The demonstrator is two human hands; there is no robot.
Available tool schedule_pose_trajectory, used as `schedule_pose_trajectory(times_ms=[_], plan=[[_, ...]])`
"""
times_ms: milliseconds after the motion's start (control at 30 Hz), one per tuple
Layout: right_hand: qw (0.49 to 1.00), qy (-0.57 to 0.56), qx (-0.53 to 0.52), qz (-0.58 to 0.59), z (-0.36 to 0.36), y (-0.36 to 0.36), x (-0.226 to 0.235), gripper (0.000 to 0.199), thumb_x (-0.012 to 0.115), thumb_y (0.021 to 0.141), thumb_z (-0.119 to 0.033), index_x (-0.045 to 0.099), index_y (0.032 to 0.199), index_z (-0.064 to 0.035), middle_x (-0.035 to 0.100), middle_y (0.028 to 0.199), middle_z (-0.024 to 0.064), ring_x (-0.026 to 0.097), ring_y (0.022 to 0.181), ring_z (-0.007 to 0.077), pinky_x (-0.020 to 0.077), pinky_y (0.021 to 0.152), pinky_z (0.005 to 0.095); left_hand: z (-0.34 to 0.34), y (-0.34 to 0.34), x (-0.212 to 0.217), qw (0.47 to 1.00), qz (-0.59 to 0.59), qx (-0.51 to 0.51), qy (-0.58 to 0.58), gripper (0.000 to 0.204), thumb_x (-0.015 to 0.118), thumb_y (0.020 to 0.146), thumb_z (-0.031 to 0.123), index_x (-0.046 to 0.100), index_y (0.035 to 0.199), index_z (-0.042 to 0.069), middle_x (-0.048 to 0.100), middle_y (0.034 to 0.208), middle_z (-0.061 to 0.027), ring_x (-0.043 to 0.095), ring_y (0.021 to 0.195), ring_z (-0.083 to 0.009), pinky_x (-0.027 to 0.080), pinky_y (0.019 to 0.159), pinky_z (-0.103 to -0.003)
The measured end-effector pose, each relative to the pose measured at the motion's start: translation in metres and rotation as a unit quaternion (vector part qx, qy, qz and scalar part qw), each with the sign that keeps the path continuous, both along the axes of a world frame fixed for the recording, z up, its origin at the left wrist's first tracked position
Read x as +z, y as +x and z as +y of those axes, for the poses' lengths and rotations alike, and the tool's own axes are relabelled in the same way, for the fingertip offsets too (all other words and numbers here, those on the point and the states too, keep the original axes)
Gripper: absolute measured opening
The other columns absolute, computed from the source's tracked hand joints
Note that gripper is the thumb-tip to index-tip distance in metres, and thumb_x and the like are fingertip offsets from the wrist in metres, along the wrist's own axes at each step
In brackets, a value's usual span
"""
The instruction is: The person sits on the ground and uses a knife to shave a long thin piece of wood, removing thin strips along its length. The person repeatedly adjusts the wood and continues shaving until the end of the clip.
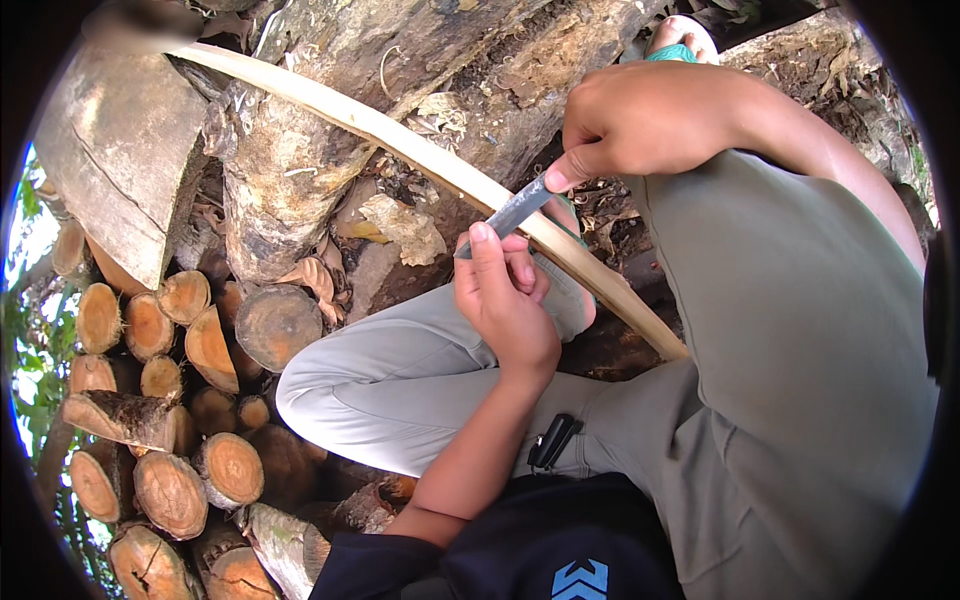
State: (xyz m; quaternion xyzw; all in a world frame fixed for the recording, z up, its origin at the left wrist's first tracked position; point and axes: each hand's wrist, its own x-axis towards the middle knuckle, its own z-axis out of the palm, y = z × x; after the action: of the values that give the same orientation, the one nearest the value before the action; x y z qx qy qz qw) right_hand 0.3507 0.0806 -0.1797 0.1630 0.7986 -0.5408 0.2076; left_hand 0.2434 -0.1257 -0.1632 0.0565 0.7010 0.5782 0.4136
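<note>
Grip: both hands clenched on one knife (516, 209); my right hand (640, 122) is fisted round the handle end, thumb pressed on the back of the blade, and my left hand (503, 300) pinches the blade's near end, thumb laid along it.
Log pile (170, 400): stacked to the left and far side, round cut ends facing me, bark rough; heavy and fixed, by my judgement nothing there will shift under me.
Legs (780, 330): my knees are drawn up in grey-green trousers, left knee low and centre, right thigh filling the right side; the near end of the strip runs down between them.
Strip (420, 155): a long, pale, curved slat of split wood or cane, running from far left down to near right, passing under the blade at the centre. I judge it light and springy, stiff across its width but bending along its length; its peeled face looks smooth, so it may slide.
Where to hold: I would steady the strip close beside the blade, since the far end is free to whip.
Knife: short, dull grey blade lying across the strip, touching it; thin, rigid, sharp-edged, so fingers belong on the back only.
</note>
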Motion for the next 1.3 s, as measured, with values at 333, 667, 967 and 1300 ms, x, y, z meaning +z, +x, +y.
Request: schedule_pose_trajectory(times_ms=[333,667,967,1300], plan=[[1.000,0.020,-0.002,0.010,0.003,-0.001,0.005,0.059,0.057,0.098,-0.051,0.066,0.076,0.0030,0.056,0.063,0.0185,0.058,0.067,0.0375,0.0437,0.066,0.0487,0.004,-0.001,-0.004,1.000,0.027,0.009,0.004,0.035,0.046,0.109,0.032,0.054,0.086,0.006,0.042,0.064,0.0032,0.035,0.052,-0.0033,0.027,0.043,-0.020],[0.994,0.102,-0.035,0.036,0.011,-0.038,0.022,0.051,0.053,0.101,-0.048,0.073,0.093,-0.0020,0.068,0.079,0.0214,0.067,0.085,0.0412,0.0502,0.081,0.0509,0.026,-0.048,0.006,0.999,0.016,0.014,0.036,0.031,0.049,0.108,0.033,0.053,0.090,0.009,0.041,0.066,0.0041,0.033,0.053,-0.0024,0.026,0.043,-0.019],[0.994,-0.008,0.084,-0.075,0.012,-0.011,0.028,0.066,0.049,0.100,-0.061,0.067,0.083,0.0003,0.064,0.074,0.0198,0.063,0.075,0.0355,0.0470,0.073,0.0485,-0.013,0.007,0.002,0.998,-0.024,-0.009,0.063,0.031,0.046,0.110,0.029,0.055,0.090,0.008,0.040,0.066,0.0050,0.034,0.056,-0.0021,0.026,0.048,-0.019],[0.970,-0.153,0.078,-0.173,0.021,-0.025,0.017,0.058,0.052,0.101,-0.058,0.068,0.083,-0.0056,0.052,0.066,0.0014,0.050,0.066,0.0135,0.0402,0.062,0.0322,-0.014,0.011,-0.009,0.996,-0.051,0.029,0.069,0.032,0.045,0.110,0.028,0.053,0.088,0.007,0.042,0.068,0.0040,0.036,0.060,-0.0027,0.028,0.053,-0.021]])
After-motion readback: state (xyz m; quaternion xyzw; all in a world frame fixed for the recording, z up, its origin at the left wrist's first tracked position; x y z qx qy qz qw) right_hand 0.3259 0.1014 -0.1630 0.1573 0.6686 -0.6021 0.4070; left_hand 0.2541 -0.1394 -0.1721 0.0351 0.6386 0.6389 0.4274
